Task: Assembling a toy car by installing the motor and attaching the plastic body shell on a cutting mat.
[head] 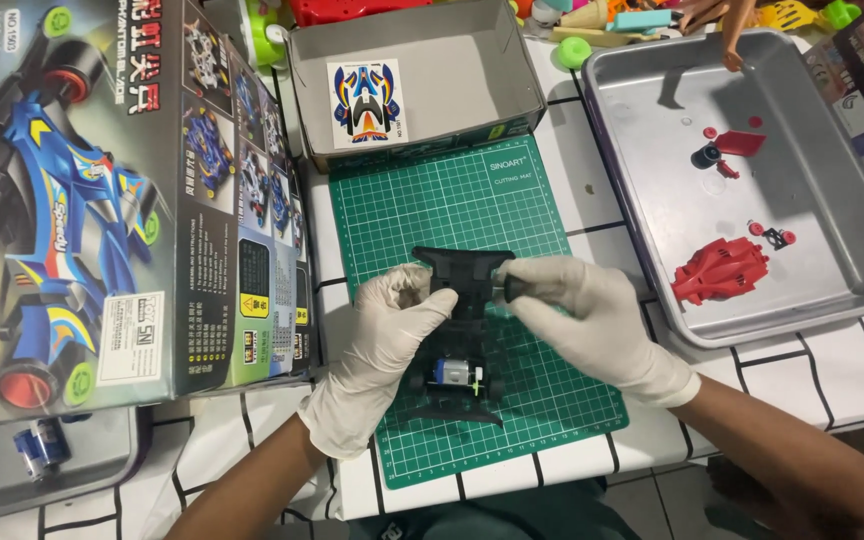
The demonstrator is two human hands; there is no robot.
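A black toy car chassis (464,285) with a small silver and blue motor (455,373) at its near end lies on a green cutting mat (452,200). My left hand (387,345), in a white glove, grips the chassis on its left side. My right hand (587,325), also gloved, pinches a small black wheel (512,287) against the chassis's right front corner.
A large toy car box (102,200) lies at the left. An open grey cardboard tray (422,80) holding a sticker sheet (365,100) sits behind the mat. A metal tray (752,170) at the right holds red parts (720,270). Small toys crowd the far edge.
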